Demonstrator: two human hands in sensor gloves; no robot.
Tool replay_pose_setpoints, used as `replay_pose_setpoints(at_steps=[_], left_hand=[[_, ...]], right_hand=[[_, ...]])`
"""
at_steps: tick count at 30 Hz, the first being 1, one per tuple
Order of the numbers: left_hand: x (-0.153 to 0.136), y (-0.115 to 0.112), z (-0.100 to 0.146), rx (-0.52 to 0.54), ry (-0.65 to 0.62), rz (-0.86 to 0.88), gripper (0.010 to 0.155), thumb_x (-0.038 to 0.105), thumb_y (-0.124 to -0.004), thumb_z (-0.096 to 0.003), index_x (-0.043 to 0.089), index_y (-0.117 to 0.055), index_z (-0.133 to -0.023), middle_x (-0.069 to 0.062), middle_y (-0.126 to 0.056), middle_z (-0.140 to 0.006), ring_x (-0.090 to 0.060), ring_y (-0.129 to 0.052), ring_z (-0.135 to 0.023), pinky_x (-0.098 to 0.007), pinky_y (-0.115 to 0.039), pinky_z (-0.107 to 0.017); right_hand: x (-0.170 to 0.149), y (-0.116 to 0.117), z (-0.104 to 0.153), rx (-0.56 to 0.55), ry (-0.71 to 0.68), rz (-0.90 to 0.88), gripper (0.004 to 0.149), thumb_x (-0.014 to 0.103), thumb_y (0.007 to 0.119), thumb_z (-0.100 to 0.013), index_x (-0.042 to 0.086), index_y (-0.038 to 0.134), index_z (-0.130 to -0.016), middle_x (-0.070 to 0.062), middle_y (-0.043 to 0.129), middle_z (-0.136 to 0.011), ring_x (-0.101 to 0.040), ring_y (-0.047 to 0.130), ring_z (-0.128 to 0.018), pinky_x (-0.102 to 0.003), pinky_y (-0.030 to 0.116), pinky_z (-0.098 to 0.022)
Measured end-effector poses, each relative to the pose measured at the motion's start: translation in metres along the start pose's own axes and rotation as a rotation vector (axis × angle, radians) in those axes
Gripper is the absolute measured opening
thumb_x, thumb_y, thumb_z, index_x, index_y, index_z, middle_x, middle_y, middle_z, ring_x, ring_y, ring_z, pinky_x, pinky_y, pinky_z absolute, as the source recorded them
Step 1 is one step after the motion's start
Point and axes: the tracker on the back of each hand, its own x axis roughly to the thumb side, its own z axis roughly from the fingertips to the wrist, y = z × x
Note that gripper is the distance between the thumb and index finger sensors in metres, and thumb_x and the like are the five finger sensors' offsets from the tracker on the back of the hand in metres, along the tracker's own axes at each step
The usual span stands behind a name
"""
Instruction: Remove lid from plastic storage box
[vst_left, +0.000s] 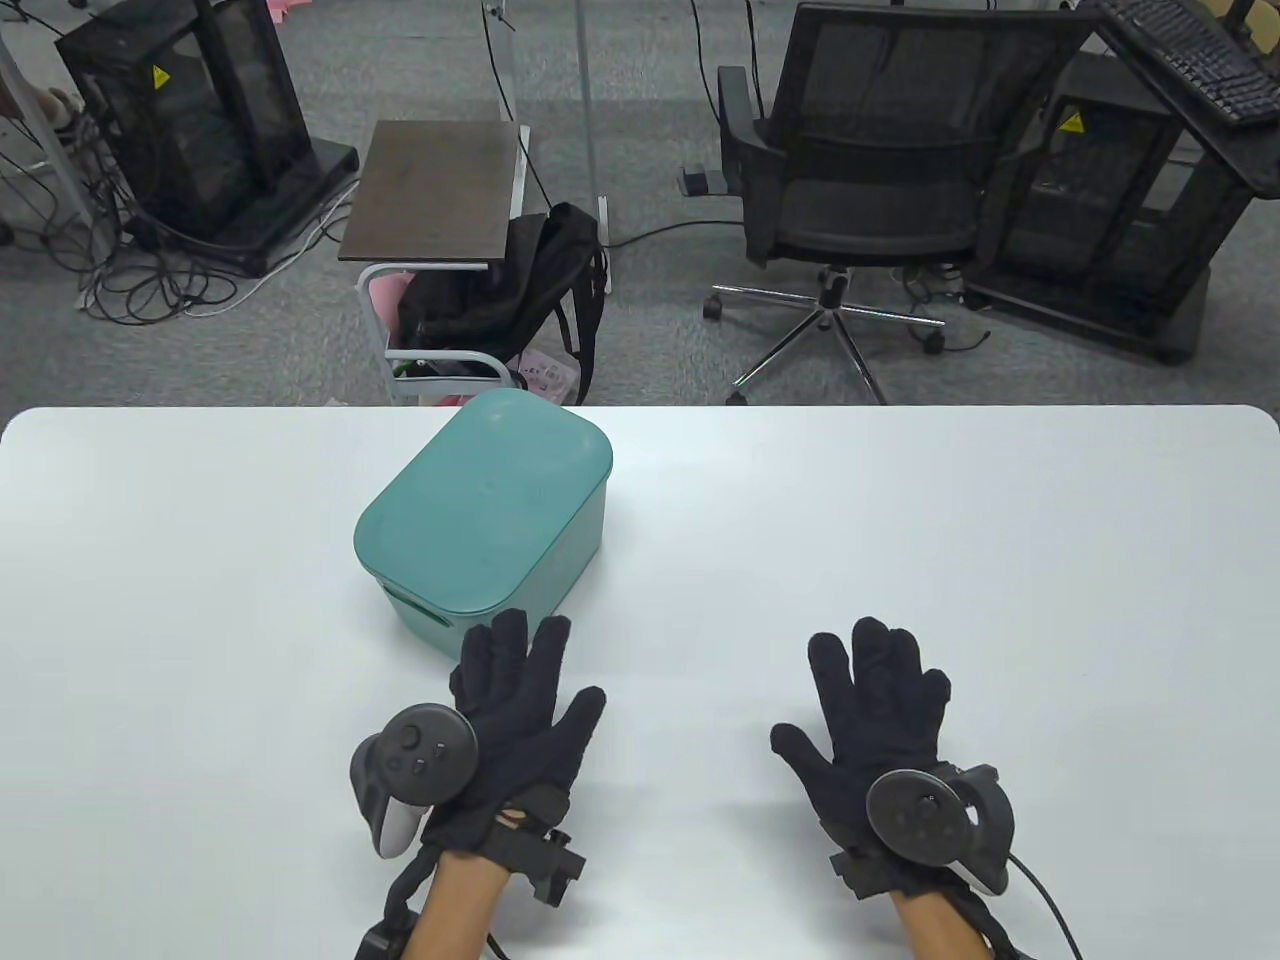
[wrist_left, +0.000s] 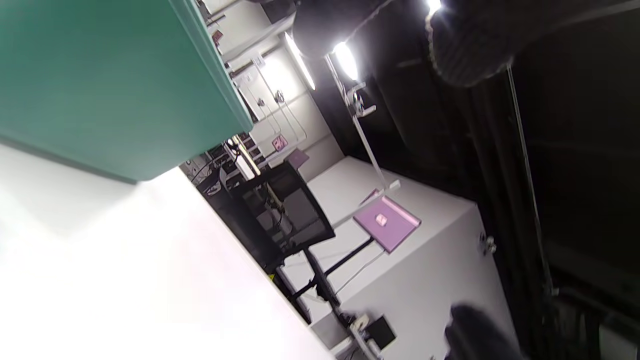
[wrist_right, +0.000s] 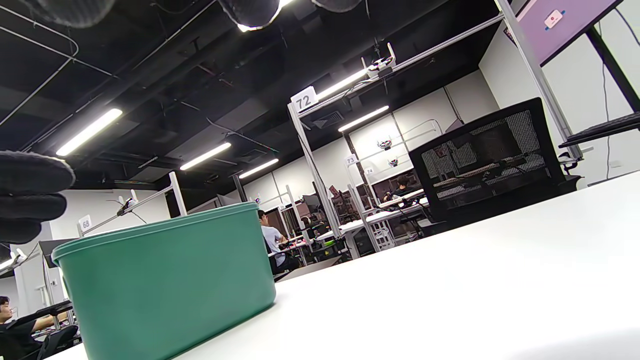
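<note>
Looking down from the table view, the teal rounded-rectangular plastic storage box (vst_left: 483, 520) sits on the white table (vst_left: 900, 560) left of centre, near the far edge, its matching teal lid (vst_left: 480, 497) on top. The left hand (vst_left: 510, 720) lies flat, fingers spread, gripping nothing, fingertips just short of the box's near corner. The right hand (vst_left: 880, 730) is spread too, empty, well apart from the box. Over to the left wrist view: the box wall (wrist_left: 110, 80) fills the upper left, very close, with dark fingertips (wrist_left: 475, 45) at the top, off the box. Right wrist view now: the box (wrist_right: 170, 280) stands at lower left, gloved fingertips (wrist_right: 30, 195) hanging at the left edge, clear of it.
</note>
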Motion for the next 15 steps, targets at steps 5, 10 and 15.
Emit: replay_pose_setpoints(at_steps=[5,10,15], left_hand=[[-0.003,0.031,-0.006,0.113,0.076,0.075,0.082,0.066,-0.063,-0.0548,0.016,-0.050,-0.118,-0.024,-0.027,-0.118,-0.050,-0.015,-0.103,-0.067,-0.014,-0.067],[-0.019,0.067,-0.012,0.284,0.143,0.161,0.081,0.065,-0.064,-0.0555,0.017,-0.048,-0.118,-0.023,-0.026,-0.118,-0.050,-0.015,-0.103,-0.067,-0.015,-0.067],[-0.065,0.074,-0.010,0.427,0.293,0.277,0.082,0.066,-0.064,-0.0563,0.018,-0.039,-0.119,-0.022,-0.018,-0.118,-0.050,-0.011,-0.103,-0.067,-0.016,-0.068]], right_hand=[[-0.002,0.000,0.000,0.000,0.013,-0.006,0.081,0.074,0.049,-0.057,0.023,0.033,-0.117,-0.021,0.025,-0.120,-0.052,0.025,-0.105,-0.077,0.028,-0.064],[-0.003,-0.001,-0.001,0.001,0.019,-0.009,0.080,0.074,0.049,-0.057,0.023,0.034,-0.117,-0.021,0.026,-0.120,-0.052,0.027,-0.105,-0.077,0.029,-0.064],[-0.003,-0.001,0.000,-0.004,0.022,-0.012,0.080,0.074,0.049,-0.057,0.023,0.035,-0.117,-0.021,0.026,-0.120,-0.052,0.028,-0.105,-0.077,0.029,-0.064]])
